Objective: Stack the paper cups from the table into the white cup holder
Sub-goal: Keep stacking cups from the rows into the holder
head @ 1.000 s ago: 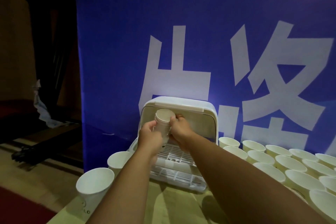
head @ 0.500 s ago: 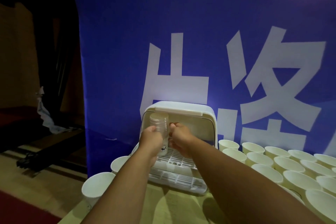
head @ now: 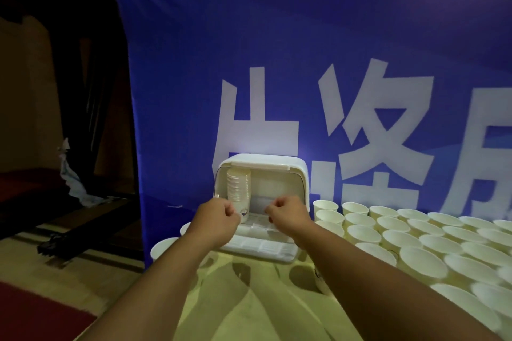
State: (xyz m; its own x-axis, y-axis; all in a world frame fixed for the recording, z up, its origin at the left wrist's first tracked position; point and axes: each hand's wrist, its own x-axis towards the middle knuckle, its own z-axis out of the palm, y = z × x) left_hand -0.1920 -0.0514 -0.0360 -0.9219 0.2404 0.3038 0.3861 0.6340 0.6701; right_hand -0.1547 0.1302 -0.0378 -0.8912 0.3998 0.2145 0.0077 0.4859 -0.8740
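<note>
The white cup holder (head: pixel 293 171) stands at the back of the table with its lid raised. Inside it, on the left, an upside-down stack of paper cups (head: pixel 238 188) stands on the rack. My left hand (head: pixel 219 220) is curled into a fist just left of the stack's base and holds nothing that I can see. My right hand (head: pixel 288 212) is also a fist, in front of the holder's right half and apart from the stack. Several loose paper cups (head: pixel 415 232) stand upright in rows to the right.
Two more cups (head: pixel 163 249) stand at the table's left edge, partly behind my left arm. A blue banner (head: pixel 277 63) hangs right behind the holder. The yellow tabletop (head: pixel 249 302) lies between my forearms. Left of the table the floor is dark.
Both hands held the cup stack a second ago and lowered it into the holder. Now the stack stands on its own and both hands have drawn back, curled.
</note>
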